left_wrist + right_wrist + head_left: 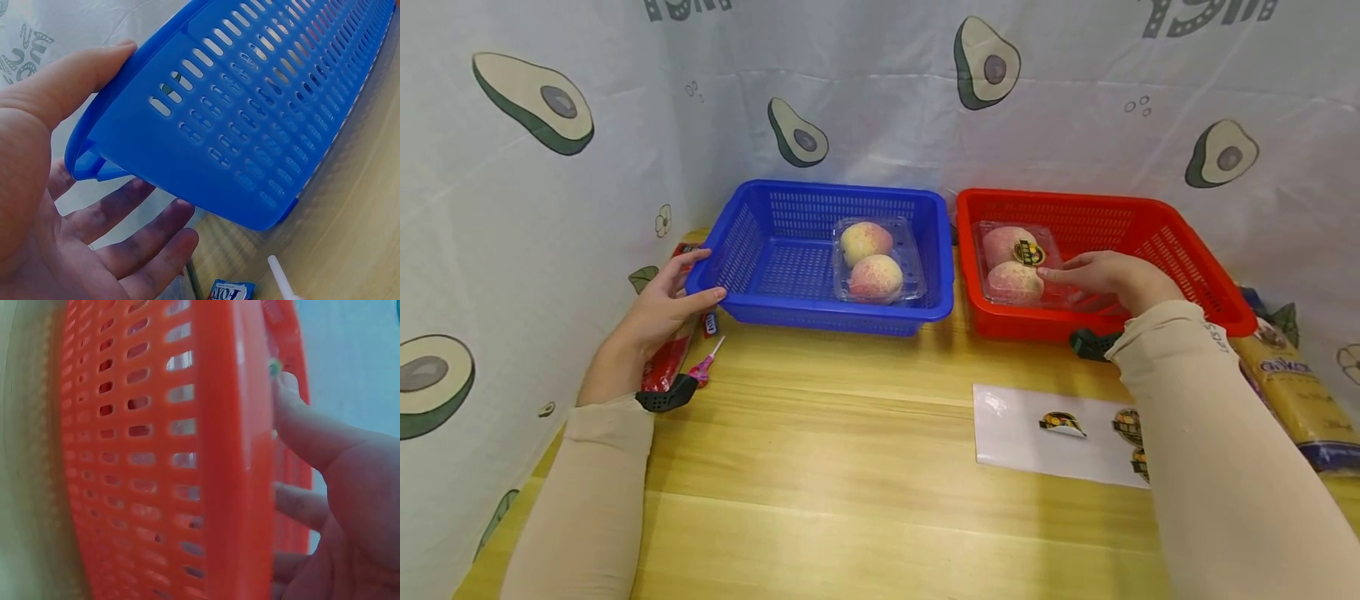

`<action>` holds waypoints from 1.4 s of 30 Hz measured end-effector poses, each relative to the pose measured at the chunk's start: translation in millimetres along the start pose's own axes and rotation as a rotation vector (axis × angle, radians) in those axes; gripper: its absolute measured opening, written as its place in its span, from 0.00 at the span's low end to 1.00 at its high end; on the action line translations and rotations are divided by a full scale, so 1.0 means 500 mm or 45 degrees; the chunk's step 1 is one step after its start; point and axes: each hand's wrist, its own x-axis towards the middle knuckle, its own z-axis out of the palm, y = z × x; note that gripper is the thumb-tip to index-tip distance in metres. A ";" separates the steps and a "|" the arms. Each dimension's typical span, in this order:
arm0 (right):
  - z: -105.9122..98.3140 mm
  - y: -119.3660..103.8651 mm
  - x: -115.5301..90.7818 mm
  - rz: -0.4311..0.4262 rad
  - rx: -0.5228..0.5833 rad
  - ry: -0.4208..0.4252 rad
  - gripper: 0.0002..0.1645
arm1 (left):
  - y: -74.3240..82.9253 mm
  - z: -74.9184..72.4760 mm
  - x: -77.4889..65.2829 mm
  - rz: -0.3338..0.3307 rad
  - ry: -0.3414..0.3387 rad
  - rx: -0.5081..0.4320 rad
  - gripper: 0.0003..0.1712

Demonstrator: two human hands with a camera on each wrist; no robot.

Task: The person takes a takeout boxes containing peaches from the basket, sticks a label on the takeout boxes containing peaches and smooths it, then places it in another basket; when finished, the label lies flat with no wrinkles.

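- I look down on a pale wooden table, spanning the lower half of the frame.
- White cloth printed with avocados hangs behind and at the left; its lettering is cut off by the top edge.
- At centre, the left hand grips the near left corner of the blue basket, thumb and fingers around its rim.
- A clear box of two peaches sits in that basket's right part.
- Right of centre, the red basket holds a stickered peach box, at its left end.
- The right hand reaches in, thumb at that box; I cannot tell whether it clamps it, as the rim hides some fingers.
- The right sleeve covers part of the sticker sheet, lower right.
- My right wrist view is blurred.
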 end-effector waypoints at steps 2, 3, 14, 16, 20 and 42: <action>-0.001 -0.002 -0.006 -0.015 -0.049 0.053 0.64 | 0.002 0.000 0.000 -0.010 0.003 -0.008 0.46; 0.000 -0.005 -0.011 -0.027 -0.076 0.090 0.64 | 0.003 0.000 0.000 -0.014 0.006 -0.010 0.46; 0.056 -0.027 -0.095 -0.372 -0.197 0.450 0.51 | 0.002 0.000 0.001 -0.037 0.002 -0.044 0.46; 0.073 -0.019 -0.106 -0.520 -0.205 0.470 0.45 | 0.002 0.000 0.001 -0.034 0.003 -0.045 0.45; 0.111 0.004 -0.123 -0.748 -0.171 0.521 0.37 | 0.003 0.000 0.001 -0.031 0.009 -0.058 0.45; 0.165 0.063 -0.085 -0.882 -0.055 0.694 0.14 | 0.031 0.018 0.000 -0.064 0.096 0.137 0.53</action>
